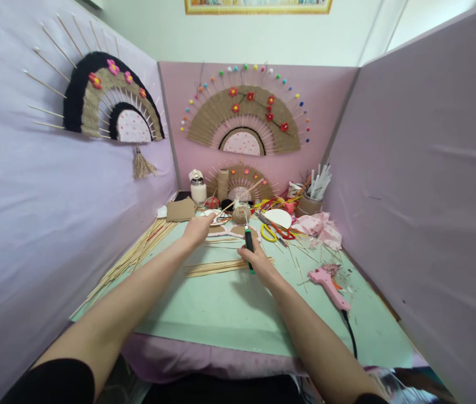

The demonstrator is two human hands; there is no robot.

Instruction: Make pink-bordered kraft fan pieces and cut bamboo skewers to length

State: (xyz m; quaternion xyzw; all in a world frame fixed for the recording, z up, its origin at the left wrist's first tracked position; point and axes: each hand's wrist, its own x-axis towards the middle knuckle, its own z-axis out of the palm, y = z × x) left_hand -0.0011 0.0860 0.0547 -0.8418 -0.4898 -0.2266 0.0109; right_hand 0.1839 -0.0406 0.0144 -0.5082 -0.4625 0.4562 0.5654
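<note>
My left hand (198,229) is closed on thin wooden sticks (231,203), which slant up and to the right over the clutter at the back. In my right hand (260,264) is a hand tool with a black-and-green handle (249,247). Its narrow metal end points away from me, in front of a ball of twine (241,214); its exact kind is too small to make out. Beneath the right hand lies a row of cut sticks (216,268) on the green tabletop (204,311). Flat pieces with pale pink edges (241,231) lie just beyond the hands.
Long sticks (132,252) lie along the left side. At right are a pink glue gun (329,286) with a black cord, yellow-handled scissors (268,233) and crumpled pink fabric (319,229). A white bottle (198,189) stands at the back. Decorated fans (244,115) hang on the partitions.
</note>
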